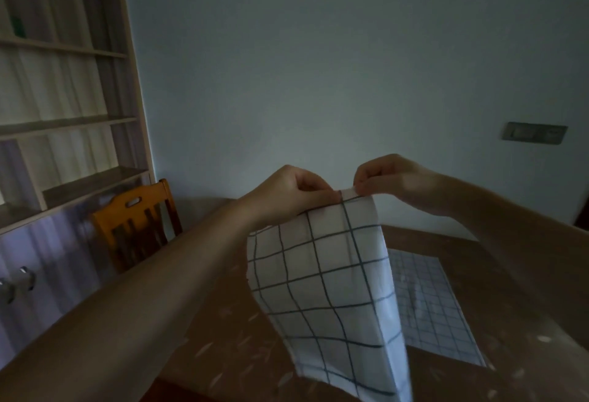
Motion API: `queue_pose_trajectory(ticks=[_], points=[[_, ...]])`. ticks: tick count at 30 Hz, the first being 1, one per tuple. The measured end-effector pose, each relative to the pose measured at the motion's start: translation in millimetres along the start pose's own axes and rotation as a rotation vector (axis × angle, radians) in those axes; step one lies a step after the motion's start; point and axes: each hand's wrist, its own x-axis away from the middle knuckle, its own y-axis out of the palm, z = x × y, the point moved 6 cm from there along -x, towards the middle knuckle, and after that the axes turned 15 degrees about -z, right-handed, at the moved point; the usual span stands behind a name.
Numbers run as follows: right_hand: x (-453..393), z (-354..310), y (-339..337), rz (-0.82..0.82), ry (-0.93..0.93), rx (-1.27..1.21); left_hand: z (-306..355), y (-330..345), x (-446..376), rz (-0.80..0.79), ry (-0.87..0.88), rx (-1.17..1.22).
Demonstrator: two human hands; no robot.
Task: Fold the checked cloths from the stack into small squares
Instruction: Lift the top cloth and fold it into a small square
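A white cloth with dark checks hangs in the air above the table, doubled over lengthwise. My left hand pinches its top edge on the left. My right hand pinches the same top edge close beside it, at a small white tab. The cloth's lower end sways near the bottom of the view. Behind it, flat on the table, lies a stack of checked cloths, partly hidden by the hanging one.
The brown patterned table fills the lower view. An orange wooden chair stands at its left side. A tall bookshelf lines the left wall. A switch plate sits on the far wall.
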Motion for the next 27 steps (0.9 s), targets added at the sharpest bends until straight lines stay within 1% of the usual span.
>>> queue_pose_trajectory(ticks=[4,8,10,14,16,18,20,22,23,25,27], points=[[3,-2,-1,-0.026,0.025,0.032,6,2,-4,-0.044,0.061,0.027],[9,-10,5,-0.183,0.057,-0.026,17,6,-6,-0.144,0.077,-0.009],[10,-16,8,-0.211,0.066,-0.004,20,9,-8,-0.181,0.086,-0.015],[15,-23,4,-0.192,0.076,0.018,21,6,-9,-0.17,0.09,-0.007],[18,-24,4,-0.213,0.092,0.037,18,3,-8,-0.161,0.093,0.003],[19,-25,2,-0.212,0.095,-0.013,14,3,-10,-0.127,0.085,0.026],[16,-25,-5,-0.139,0.073,-0.035,10,-1,-15,0.007,0.093,-0.006],[13,-22,-14,-0.009,0.076,-0.009,11,-5,-16,0.176,0.112,-0.063],[11,-18,-18,0.053,0.078,-0.021,14,-4,-14,0.219,0.128,-0.058],[11,-13,-22,0.132,0.09,-0.055,24,2,-9,0.197,0.121,-0.041],[10,-11,-23,0.182,0.087,-0.06,34,12,-6,0.089,0.064,-0.074]])
